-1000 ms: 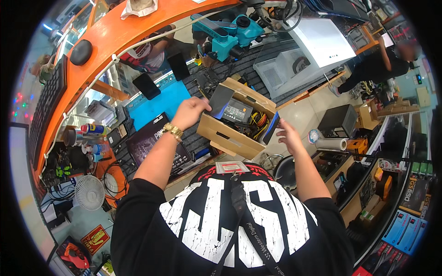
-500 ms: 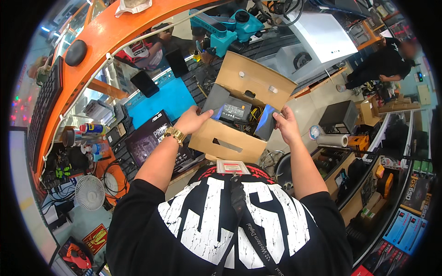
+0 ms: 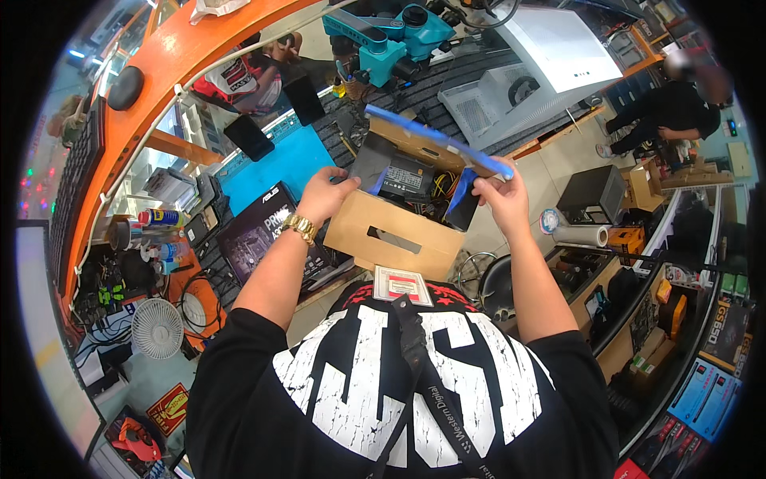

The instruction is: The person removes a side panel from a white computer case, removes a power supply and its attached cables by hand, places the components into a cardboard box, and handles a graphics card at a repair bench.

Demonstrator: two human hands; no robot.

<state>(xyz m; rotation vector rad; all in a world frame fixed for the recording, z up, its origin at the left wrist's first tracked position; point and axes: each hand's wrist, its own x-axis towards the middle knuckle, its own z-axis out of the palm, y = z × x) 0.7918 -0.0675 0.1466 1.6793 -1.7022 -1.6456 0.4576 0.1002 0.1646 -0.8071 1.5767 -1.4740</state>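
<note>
R hand [image 3: 504, 196] fingers curled, near-closed on open box's [image 3: 351, 223] blue lid edge [image 3: 447, 143]; L hand [image 3: 322, 196] half-bent at dk flap [image 3: 369, 166], can't tell grip. PSU [image 3: 404, 180], yel cables [image 3: 444, 185] inside.

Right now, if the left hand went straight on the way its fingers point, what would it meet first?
The left hand would first meet the dark side flap of the open cardboard box, just ahead; depth is hard to judge, so they may already touch.

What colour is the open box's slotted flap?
The slotted flap is light brown, clearest in the head view.
</note>
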